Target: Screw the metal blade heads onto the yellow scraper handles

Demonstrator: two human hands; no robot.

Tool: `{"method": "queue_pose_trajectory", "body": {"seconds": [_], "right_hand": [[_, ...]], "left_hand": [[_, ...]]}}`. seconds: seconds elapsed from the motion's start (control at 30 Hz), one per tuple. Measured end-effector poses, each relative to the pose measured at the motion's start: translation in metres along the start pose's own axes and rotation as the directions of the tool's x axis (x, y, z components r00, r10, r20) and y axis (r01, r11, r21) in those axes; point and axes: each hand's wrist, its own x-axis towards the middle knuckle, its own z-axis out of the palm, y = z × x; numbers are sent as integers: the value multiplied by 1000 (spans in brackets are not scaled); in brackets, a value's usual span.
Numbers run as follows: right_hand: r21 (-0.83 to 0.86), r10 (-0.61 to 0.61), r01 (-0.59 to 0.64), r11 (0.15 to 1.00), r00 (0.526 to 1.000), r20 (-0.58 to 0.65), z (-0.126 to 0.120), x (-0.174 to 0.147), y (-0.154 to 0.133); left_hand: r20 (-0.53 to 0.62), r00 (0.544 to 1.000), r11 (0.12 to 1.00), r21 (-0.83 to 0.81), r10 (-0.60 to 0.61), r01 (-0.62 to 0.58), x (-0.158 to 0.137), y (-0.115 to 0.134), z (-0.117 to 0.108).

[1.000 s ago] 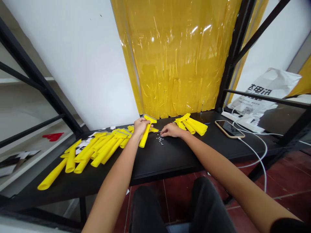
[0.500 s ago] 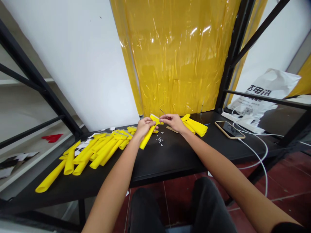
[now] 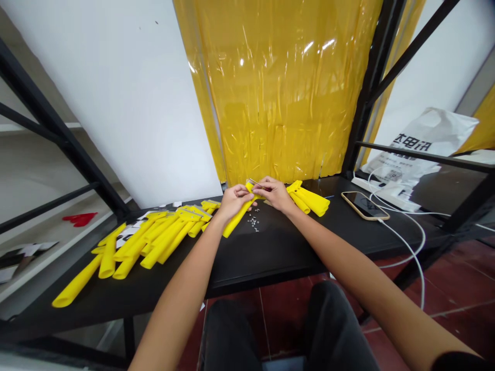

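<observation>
My left hand (image 3: 234, 201) is wrapped round a yellow plastic scraper (image 3: 236, 220), its tubular handle pointing down toward me and its flat head at the top. At that head, my right hand (image 3: 274, 193) pinches a thin rod-like tool (image 3: 256, 183); its exact kind is too small to tell. The fingertips of both hands nearly meet there and hide part of the head. Below them, small metal nuts and screws (image 3: 253, 221) lie scattered on the black tabletop (image 3: 266, 252).
Several yellow scrapers (image 3: 170, 237) are piled on the left, some with metal-edged heads. More yellow scrapers (image 3: 311, 201) lie right of my hands. A phone (image 3: 364, 205) with a white cable (image 3: 419, 257) rests farther right, near a white plastic bag (image 3: 421, 149). Black frame posts (image 3: 359, 118) rise beyond.
The scraper's head has turned and shifted slightly right in my left hand. My right hand has come closer to it, and the thin tool now lies flatter across the head.
</observation>
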Motion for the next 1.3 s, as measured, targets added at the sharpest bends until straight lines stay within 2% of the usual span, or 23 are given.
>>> {"method": "queue_pose_trajectory", "body": {"seconds": [0.23, 0.57, 0.73, 0.9, 1.0, 1.07, 1.17, 1.3], "right_hand": [[13, -7, 7, 1000, 1000, -10, 1, -1, -7], [-10, -3, 3, 1000, 1000, 19, 0, 0, 3], [53, 73, -70, 996, 996, -43, 4, 1, 10], [155, 254, -246, 957, 967, -30, 5, 2, 19], [148, 337, -334, 931, 942, 4, 6, 1, 23], [104, 348, -347, 932, 937, 10, 6, 1, 25], [37, 286, -286, 958, 958, -11, 6, 1, 25], [-141, 60, -59, 988, 998, -3, 1, 1, 16]], "left_hand": [[39, 999, 999, 13, 28, -29, 2, -3, -1], [54, 998, 999, 19, 43, -44, 2, -4, -2], [72, 995, 996, 54, 72, -76, 4, -8, -3], [99, 991, 992, 75, 90, -97, 5, -10, -5], [102, 992, 992, 89, 76, -85, 6, -14, -6], [80, 995, 996, 66, 54, -59, 7, -17, -6], [-19, 1000, 1000, 3, 0, 0, 8, -18, -4], [-186, 982, 999, -37, -42, 36, 8, -12, -8]]}}
